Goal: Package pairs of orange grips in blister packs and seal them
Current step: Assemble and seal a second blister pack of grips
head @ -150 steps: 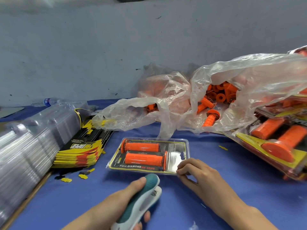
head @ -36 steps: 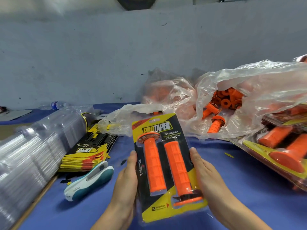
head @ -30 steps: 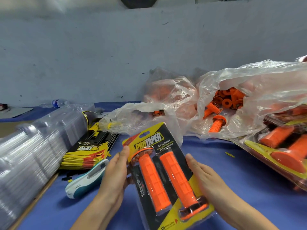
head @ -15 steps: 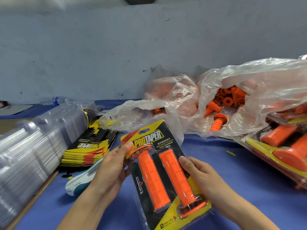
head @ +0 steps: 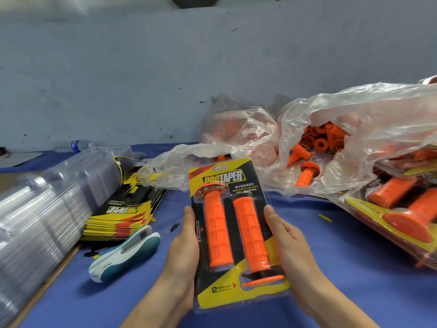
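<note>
**gripfan:** head view, where's the pack and how much room is around it?

**benchrat:** The blister pack is held up over the blue table, right in the middle. The left hand grips its left long edge and the right hand grips the right one, each with the thumb on the front and the fingers tucked behind. Open cloth lies right of the pack, up to the pile of finished packs at the frame edge. To its left sits a teal-and-white hand tool, near but not touching. Past that is the stack of printed cards, then the clear shells along the table's left edge. Behind the pack's top end are the plastic bags of loose grips, close to its upper corner.

**gripfan:** which way is it pointing?

**benchrat:** Its long axis runs away from the person, with the hang-hole end towards the wall and the face tipped up at the camera. Both grips lie along that axis, side by side and head to tail. The left grip has its flange at the far end, and the right grip has its flange at the near end.
</note>
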`<state>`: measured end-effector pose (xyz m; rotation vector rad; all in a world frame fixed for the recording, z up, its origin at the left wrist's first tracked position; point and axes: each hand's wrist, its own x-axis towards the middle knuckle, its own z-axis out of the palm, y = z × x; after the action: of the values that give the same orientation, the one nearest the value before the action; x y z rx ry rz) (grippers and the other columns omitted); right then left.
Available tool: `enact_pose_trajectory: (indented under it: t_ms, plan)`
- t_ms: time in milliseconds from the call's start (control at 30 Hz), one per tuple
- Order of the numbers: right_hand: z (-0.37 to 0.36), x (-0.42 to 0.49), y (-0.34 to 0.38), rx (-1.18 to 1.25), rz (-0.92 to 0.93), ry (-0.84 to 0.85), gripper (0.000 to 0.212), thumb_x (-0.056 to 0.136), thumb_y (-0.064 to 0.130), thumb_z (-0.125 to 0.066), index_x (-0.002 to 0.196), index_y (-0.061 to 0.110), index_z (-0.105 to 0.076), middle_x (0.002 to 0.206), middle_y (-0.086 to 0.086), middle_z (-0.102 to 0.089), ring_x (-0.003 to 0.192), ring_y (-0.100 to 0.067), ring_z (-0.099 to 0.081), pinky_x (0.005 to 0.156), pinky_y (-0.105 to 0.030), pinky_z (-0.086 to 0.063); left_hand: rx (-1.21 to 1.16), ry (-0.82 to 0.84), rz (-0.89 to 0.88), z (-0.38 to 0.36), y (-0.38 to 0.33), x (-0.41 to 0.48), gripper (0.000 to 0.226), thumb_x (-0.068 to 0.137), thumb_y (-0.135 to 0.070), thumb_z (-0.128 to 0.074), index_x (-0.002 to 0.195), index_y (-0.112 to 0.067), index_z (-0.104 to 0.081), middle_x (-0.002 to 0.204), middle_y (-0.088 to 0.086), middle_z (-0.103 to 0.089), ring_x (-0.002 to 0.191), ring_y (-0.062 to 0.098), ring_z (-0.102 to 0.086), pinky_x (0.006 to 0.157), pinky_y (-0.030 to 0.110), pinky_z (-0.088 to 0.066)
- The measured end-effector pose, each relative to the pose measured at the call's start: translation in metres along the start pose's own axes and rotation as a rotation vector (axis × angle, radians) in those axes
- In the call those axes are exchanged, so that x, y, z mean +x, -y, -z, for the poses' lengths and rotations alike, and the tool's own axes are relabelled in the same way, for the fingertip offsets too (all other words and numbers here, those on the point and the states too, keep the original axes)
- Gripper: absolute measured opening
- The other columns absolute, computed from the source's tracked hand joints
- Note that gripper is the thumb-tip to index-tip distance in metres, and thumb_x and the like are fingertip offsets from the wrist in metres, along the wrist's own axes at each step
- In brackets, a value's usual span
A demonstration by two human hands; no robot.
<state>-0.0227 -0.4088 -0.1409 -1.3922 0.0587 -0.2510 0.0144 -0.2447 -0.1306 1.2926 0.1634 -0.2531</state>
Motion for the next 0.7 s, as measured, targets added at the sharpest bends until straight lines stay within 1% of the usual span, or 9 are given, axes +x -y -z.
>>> enact_pose_trajectory:
  t_ms: [100,200,300,367,467,533,567,633,700]
  plan:
    - [0.0,0.001,0.002,-0.028,0.001,-0.035,0.047,0.09,0.063,-0.044,0.091,0.029,-0.077,0.083,-0.003,-0.076,0.075,-0.018,-0.073,0.07,-0.034,-0.059,-0.041,0.085,0.013,0.001,-0.002,0.0,0.07,0.083,-0.077,-0.045,0.113,-0.02,-0.074,0.107,0.015,-0.074,0.098,0.035,-0.072,0.096,0.054,-0.051]
    - [0.004,0.003,0.004,-0.025,-0.007,-0.141,0.054,0.088,0.067,-0.041,0.083,0.026,-0.076,0.074,-0.002,-0.073,0.069,-0.02,-0.069,0.071,-0.039,-0.059,0.014,0.065,-0.062,-0.003,0.002,-0.001,0.066,0.08,-0.074,-0.046,0.106,-0.022,-0.077,0.103,0.01,-0.076,0.095,0.03,-0.073,0.097,0.051,-0.052]
    - [0.007,0.005,0.012,0.048,0.009,-0.215,0.055,0.088,0.067,-0.041,0.078,0.024,-0.076,0.072,-0.001,-0.073,0.063,-0.016,-0.069,0.056,-0.027,-0.057,0.054,0.04,-0.135,-0.012,0.006,-0.002,0.065,0.075,-0.073,-0.046,0.099,-0.022,-0.079,0.1,0.007,-0.077,0.096,0.028,-0.073,0.095,0.049,-0.052]
    - [0.007,0.002,0.019,0.05,0.026,-0.212,0.053,0.088,0.067,-0.041,0.078,0.029,-0.076,0.071,0.002,-0.073,0.062,-0.013,-0.069,0.053,-0.022,-0.053,-0.023,0.093,-0.127,-0.016,0.005,-0.004,0.058,0.083,-0.068,-0.044,0.099,-0.025,-0.079,0.104,0.009,-0.076,0.097,0.028,-0.073,0.091,0.046,-0.052]
    - [0.01,-0.007,0.036,0.02,0.076,-0.219,0.048,0.087,0.068,-0.042,0.088,0.035,-0.076,0.076,0.01,-0.071,0.072,-0.01,-0.068,0.07,-0.032,-0.058,-0.129,0.221,-0.106,-0.021,-0.001,-0.009,0.057,0.089,-0.066,-0.043,0.11,-0.025,-0.076,0.115,0.013,-0.072,0.105,0.031,-0.07,0.096,0.049,-0.048]
    - [0.018,-0.017,0.053,0.03,0.134,-0.253,0.047,0.087,0.066,-0.041,0.093,0.035,-0.076,0.09,0.01,-0.076,0.085,-0.007,-0.071,0.077,-0.031,-0.058,-0.132,0.25,-0.146,-0.032,-0.006,-0.017,0.057,0.083,-0.069,-0.046,0.108,-0.028,-0.076,0.111,0.014,-0.073,0.102,0.032,-0.071,0.096,0.05,-0.048]
    - [0.024,-0.022,0.063,0.035,0.162,-0.278,0.044,0.086,0.065,-0.041,0.091,0.038,-0.076,0.09,0.01,-0.076,0.085,-0.006,-0.072,0.073,-0.027,-0.058,-0.092,0.246,-0.196,-0.041,-0.009,-0.022,0.057,0.079,-0.071,-0.05,0.105,-0.027,-0.077,0.103,0.015,-0.075,0.094,0.031,-0.073,0.091,0.049,-0.05]
    - [0.044,-0.032,0.082,0.067,0.216,-0.366,0.039,0.084,0.064,-0.043,0.084,0.042,-0.075,0.083,0.007,-0.076,0.077,-0.006,-0.072,0.061,-0.021,-0.056,0.05,0.292,-0.328,-0.062,-0.019,-0.038,0.061,0.073,-0.074,-0.061,0.097,-0.021,-0.078,0.078,0.021,-0.072,0.06,0.028,-0.067,0.061,0.042,-0.053]
    - [0.068,-0.042,0.103,0.111,0.245,-0.471,0.046,0.085,0.067,-0.046,0.083,0.032,-0.075,0.076,-0.009,-0.073,0.071,-0.019,-0.071,0.059,-0.032,-0.058,0.135,0.383,-0.391,-0.09,-0.029,-0.054,0.054,0.073,-0.073,-0.064,0.092,-0.024,-0.077,0.073,0.024,-0.069,0.045,0.029,-0.055,0.042,0.035,-0.047]
